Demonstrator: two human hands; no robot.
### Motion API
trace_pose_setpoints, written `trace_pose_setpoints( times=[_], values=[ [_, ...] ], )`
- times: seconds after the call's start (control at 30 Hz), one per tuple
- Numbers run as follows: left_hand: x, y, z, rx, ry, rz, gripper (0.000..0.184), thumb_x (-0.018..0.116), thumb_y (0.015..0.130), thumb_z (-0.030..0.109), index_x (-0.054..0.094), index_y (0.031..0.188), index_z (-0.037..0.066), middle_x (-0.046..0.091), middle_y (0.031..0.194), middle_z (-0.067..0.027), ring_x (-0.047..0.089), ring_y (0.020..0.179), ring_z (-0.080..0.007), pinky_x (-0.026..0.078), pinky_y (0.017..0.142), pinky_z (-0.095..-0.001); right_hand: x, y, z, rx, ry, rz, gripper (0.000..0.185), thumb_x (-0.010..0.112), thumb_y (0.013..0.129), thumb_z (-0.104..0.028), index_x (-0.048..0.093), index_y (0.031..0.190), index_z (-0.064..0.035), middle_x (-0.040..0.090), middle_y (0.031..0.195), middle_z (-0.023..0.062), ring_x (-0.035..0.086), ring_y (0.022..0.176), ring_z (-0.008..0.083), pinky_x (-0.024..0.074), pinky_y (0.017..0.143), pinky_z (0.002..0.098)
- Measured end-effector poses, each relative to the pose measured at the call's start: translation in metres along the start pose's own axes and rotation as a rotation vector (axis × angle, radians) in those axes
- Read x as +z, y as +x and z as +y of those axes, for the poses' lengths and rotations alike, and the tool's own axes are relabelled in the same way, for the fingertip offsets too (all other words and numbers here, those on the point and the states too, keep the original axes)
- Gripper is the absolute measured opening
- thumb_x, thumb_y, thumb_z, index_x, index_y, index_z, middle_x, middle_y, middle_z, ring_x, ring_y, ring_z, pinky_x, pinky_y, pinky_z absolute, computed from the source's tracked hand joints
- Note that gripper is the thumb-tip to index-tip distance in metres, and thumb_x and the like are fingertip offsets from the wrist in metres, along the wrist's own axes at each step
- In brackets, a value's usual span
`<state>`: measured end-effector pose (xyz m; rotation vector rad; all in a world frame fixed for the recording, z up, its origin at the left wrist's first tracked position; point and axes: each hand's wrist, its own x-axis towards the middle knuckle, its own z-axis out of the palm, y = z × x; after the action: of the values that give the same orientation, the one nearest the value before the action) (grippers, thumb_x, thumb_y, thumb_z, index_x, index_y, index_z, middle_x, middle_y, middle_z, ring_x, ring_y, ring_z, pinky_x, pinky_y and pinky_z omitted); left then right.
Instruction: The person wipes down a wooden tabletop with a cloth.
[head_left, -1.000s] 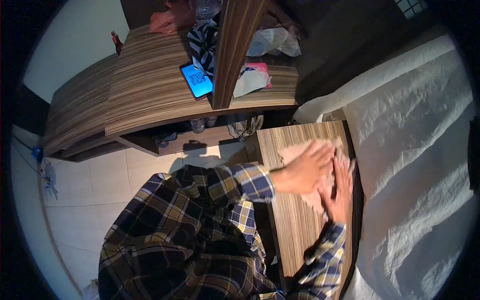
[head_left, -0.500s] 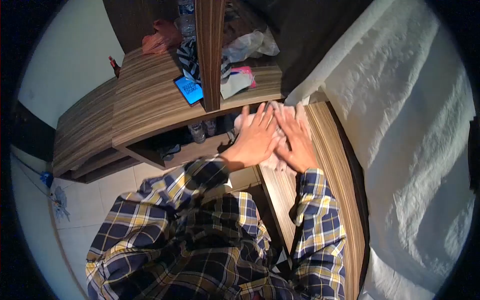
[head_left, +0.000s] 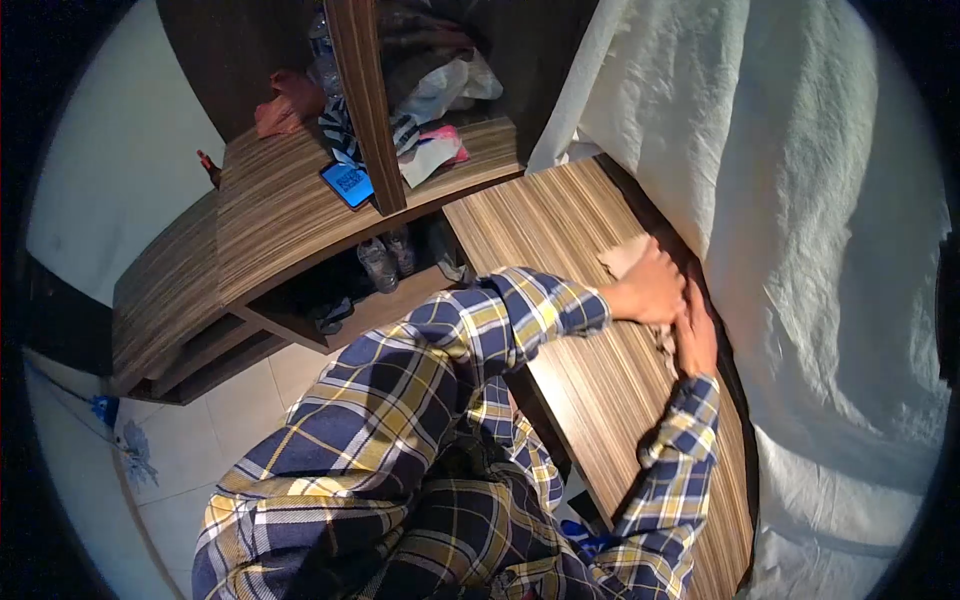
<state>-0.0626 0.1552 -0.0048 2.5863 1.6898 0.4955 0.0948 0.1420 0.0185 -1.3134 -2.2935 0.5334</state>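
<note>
A pale pinkish-beige cloth [head_left: 622, 256] lies bunched on the striped wood-grain surface [head_left: 540, 225], close to its curtain-side edge. My left hand [head_left: 652, 288] reaches across from the left and presses on it, fingers curled into the fabric. Just beside it, touching, my right hand [head_left: 697, 338] rests along the edge with its fingers stretched forward. A crumpled part of the cloth shows between the hands, below the left one. The rest of it is hidden under them.
White curtain [head_left: 790, 250] hangs along the right edge. A higher shelf at the back left carries a lit phone [head_left: 347, 185], plastic bags [head_left: 440, 90] and a red bag [head_left: 290, 103], beside an upright post [head_left: 362, 110]. Bottles [head_left: 378, 265] stand in the compartment below.
Both hands and the cloth have moved right and toward me, from the surface's far left corner to its curtain-side edge. My left fingers, flat before, are now curled. The view has shifted.
</note>
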Motion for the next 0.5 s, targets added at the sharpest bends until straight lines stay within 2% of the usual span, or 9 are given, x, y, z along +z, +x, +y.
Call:
trace_pose_setpoints(
  times=[0.07, 0.13, 0.17, 0.2, 0.27, 0.3, 0.37, 0.5],
  values=[
    [0.006, -0.014, 0.033, 0.089, -0.054, 0.054, 0.056, 0.042, 0.091, 0.043, 0.06, 0.118, -0.003, 0.058, 0.122, -0.0228, 0.046, 0.122, -0.0379, 0.018, 0.11, -0.0603, -0.017, -0.034, 0.004, -0.053, -0.047, 0.023, 0.066, 0.048, 0.088, -0.038, 0.035, 0.145, -0.0095, 0.045, 0.141, 0.0225, 0.045, 0.127, 0.0394, 0.0352, 0.105, 0.0435],
    [0.009, -0.031, 0.059, 0.189, -0.118, 0.081, 0.059, 0.04, 0.093, 0.044, 0.055, 0.125, -0.004, 0.053, 0.129, -0.0242, 0.042, 0.128, -0.0388, 0.014, 0.112, -0.0604, -0.028, -0.067, 0.003, -0.017, -0.074, 0.023, 0.072, 0.05, 0.086, -0.044, 0.033, 0.147, -0.0115, 0.037, 0.147, 0.0204, 0.04, 0.131, 0.04, 0.0328, 0.107, 0.0451],
    [0.017, -0.04, 0.067, 0.22, -0.163, 0.087, 0.062, 0.041, 0.092, 0.044, 0.051, 0.13, -0.004, 0.045, 0.138, -0.0254, 0.033, 0.135, -0.039, 0.011, 0.113, -0.0599, -0.033, -0.078, -0.008, 0.007, -0.077, 0.0, 0.076, 0.051, 0.084, -0.048, 0.031, 0.149, -0.013, 0.031, 0.152, 0.0177, 0.032, 0.138, 0.0376, 0.0261, 0.111, 0.0475],
    [0.02, -0.051, 0.073, 0.218, -0.179, 0.084, 0.062, 0.041, 0.092, 0.044, 0.051, 0.13, -0.004, 0.045, 0.138, -0.0254, 0.033, 0.135, -0.039, 0.011, 0.113, -0.0599, -0.032, -0.089, -0.007, -0.037, -0.157, 0.028, 0.08, 0.052, 0.082, -0.053, 0.032, 0.149, -0.0131, 0.03, 0.153, 0.0166, 0.025, 0.142, 0.0352, 0.0164, 0.114, 0.0497],
    [0.025, -0.077, 0.078, 0.29, -0.197, 0.225, 0.063, 0.045, 0.091, 0.042, 0.046, 0.134, -0.004, 0.035, 0.146, -0.0253, 0.024, 0.141, -0.0391, 0.01, 0.113, -0.0602, -0.03, -0.115, -0.027, -0.071, -0.251, 0.053, 0.083, 0.053, 0.081, -0.057, 0.032, 0.149, -0.0132, 0.031, 0.153, 0.0158, 0.02, 0.144, 0.035, 0.0094, 0.116, 0.0507],
    [0.019, -0.091, 0.075, 0.289, -0.213, 0.221, 0.063, 0.045, 0.091, 0.042, 0.046, 0.134, -0.004, 0.035, 0.146, -0.0253, 0.024, 0.141, -0.0391, 0.01, 0.113, -0.0602, -0.026, -0.126, -0.036, -0.031, -0.323, 0.014, 0.084, 0.054, 0.081, -0.058, 0.032, 0.149, -0.0132, 0.03, 0.153, 0.016, 0.02, 0.144, 0.0355, 0.0088, 0.116, 0.0504],
    [0.0, -0.124, 0.065, 0.286, -0.272, 0.158, 0.066, 0.049, 0.09, 0.042, 0.043, 0.138, -0.003, 0.025, 0.152, -0.0244, 0.014, 0.144, -0.0396, 0.008, 0.114, -0.0602, -0.013, -0.143, -0.059, 0.064, -0.438, -0.055, 0.085, 0.054, 0.081, -0.058, 0.032, 0.149, -0.0135, 0.027, 0.154, 0.0171, 0.017, 0.145, 0.0361, 0.0078, 0.116, 0.0508],
    [-0.035, -0.182, 0.028, 0.2, -0.313, 0.069, 0.068, 0.052, 0.089, 0.043, 0.04, 0.141, 0.0, 0.02, 0.154, -0.0243, 0.011, 0.145, -0.0408, 0.006, 0.113, -0.0615, 0.026, -0.141, -0.115, 0.055, -0.39, -0.115, 0.082, 0.057, 0.082, -0.05, 0.03, 0.15, -0.0132, 0.026, 0.155, 0.0185, 0.015, 0.145, 0.0385, 0.0091, 0.115, 0.0526]
  ],
)
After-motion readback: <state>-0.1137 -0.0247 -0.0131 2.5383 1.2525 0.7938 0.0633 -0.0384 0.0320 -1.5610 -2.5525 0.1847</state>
